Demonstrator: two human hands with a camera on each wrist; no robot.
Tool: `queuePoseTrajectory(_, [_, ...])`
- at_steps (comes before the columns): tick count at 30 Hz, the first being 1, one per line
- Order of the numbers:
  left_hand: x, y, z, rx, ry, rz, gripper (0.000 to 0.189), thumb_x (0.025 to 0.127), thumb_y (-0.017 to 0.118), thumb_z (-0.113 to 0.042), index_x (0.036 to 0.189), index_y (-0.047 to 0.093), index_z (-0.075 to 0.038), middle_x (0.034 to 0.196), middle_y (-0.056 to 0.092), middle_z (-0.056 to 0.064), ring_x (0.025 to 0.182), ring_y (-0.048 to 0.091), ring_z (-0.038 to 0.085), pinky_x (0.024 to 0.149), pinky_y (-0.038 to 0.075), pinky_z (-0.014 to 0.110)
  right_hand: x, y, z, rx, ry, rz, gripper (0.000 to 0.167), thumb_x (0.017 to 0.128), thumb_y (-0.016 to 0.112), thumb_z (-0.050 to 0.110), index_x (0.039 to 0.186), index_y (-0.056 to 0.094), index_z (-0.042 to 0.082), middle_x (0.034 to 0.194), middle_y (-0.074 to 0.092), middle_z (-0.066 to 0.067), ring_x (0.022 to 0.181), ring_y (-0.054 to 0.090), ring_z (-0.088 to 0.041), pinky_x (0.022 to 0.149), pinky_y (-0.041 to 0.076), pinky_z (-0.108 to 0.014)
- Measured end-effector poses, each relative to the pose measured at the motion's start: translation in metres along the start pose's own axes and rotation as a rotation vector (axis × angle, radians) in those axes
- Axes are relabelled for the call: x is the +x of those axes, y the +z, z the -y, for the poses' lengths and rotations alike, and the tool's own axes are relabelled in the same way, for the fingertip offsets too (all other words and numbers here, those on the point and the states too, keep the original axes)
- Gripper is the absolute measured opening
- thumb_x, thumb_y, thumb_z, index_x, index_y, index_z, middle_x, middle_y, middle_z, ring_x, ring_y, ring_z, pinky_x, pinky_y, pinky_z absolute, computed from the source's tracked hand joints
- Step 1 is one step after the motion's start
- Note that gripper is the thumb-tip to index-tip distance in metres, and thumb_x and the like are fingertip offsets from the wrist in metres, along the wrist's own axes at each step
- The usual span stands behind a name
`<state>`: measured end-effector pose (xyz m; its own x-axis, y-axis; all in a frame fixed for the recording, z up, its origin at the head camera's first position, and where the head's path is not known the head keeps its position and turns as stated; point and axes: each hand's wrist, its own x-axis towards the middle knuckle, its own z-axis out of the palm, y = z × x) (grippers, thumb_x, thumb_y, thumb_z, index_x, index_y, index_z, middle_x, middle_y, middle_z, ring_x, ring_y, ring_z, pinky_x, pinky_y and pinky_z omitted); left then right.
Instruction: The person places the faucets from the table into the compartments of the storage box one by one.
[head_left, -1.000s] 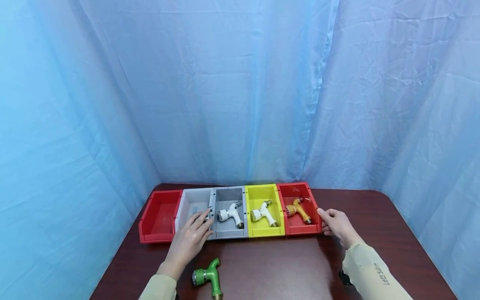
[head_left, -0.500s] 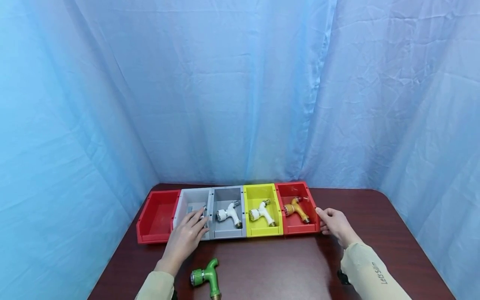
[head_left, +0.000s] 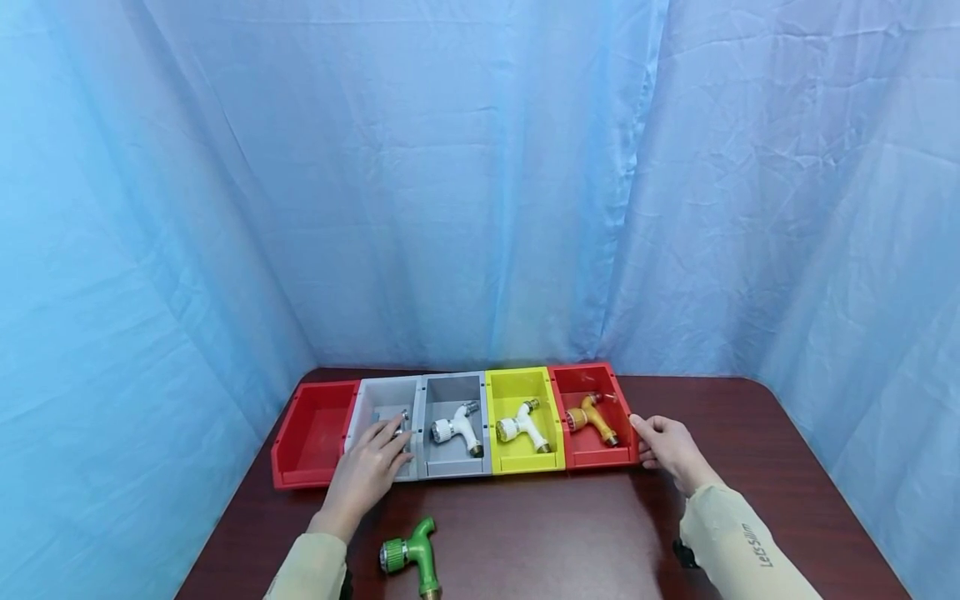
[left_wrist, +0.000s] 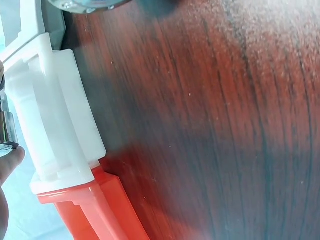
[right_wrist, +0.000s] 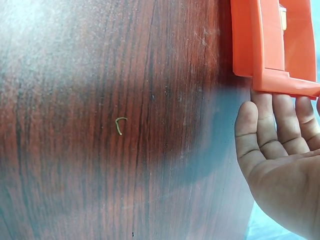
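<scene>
My left hand [head_left: 362,479] reaches into the white bin [head_left: 367,398], pinching a chrome tap [head_left: 405,414] that the fingers partly cover. In the left wrist view a shiny cylindrical end of the chrome tap [left_wrist: 7,131] shows between fingertip and thumb. At the row's right end, my right hand [head_left: 671,450] touches the outer side wall of a red bin [head_left: 606,458]. Its fingers [right_wrist: 285,117] lie fairly straight against that wall in the right wrist view. An orange-yellow tap [head_left: 595,419] lies inside this bin.
White taps lie in the grey bin [head_left: 455,388] and the yellow bin [head_left: 517,381]. Another red bin [head_left: 318,429] forms the left end. A green tap [head_left: 420,554] rests on the dark wood table [head_left: 540,533] in front. Blue curtains [head_left: 465,183] stand behind.
My left hand has shifted slightly left within the white bin, and the chrome tap has moved with it. The right hand stays at the red bin. The head view has drifted slightly.
</scene>
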<state>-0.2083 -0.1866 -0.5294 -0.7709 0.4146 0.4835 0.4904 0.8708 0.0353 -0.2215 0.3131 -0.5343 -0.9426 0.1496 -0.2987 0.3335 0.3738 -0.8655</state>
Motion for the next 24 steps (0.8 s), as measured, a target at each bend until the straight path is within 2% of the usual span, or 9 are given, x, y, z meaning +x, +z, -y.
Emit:
queuePoseTrajectory(11, [0.0039,0.0023,0.0043,-0.008,-0.045,0.052,0.048,0.083,0.087,-0.025,0.127,0.074,-0.015,0.141,0.062,0.011,0.124,0.06,0.033,0.09,0.06,0.05,-0.002,0.0022,-0.001,0.013,-0.009,-0.009,0.047,0.105,0.054,0.045,0.101,0.058,-0.001,0.087,0.06,-0.011,0.076,0.062,-0.02,0.073,0.062,-0.036])
queuePoseTrajectory(17, [0.0068,0.0024,0.0055,-0.023,-0.09,0.104,0.048,0.085,0.085,-0.025,0.129,0.073,-0.014,0.142,0.061,0.012,0.126,0.058,0.034,0.091,0.059,0.052,-0.0016,0.0013,-0.001,0.018,-0.016,-0.006,0.047,0.105,0.054,0.045,0.101,0.058,-0.002,0.088,0.061,-0.012,0.076,0.062,-0.019,0.073,0.062,-0.036])
queuePoseTrajectory(24, [0.0096,0.0037,0.0077,-0.013,-0.105,0.133,0.046,0.086,0.084,-0.025,0.129,0.073,-0.013,0.142,0.062,0.013,0.125,0.059,0.035,0.092,0.059,0.052,-0.0021,0.0017,-0.0006,0.008,-0.019,-0.011,0.047,0.106,0.054,0.045,0.101,0.057,-0.002,0.089,0.06,-0.013,0.076,0.062,-0.02,0.073,0.062,-0.035])
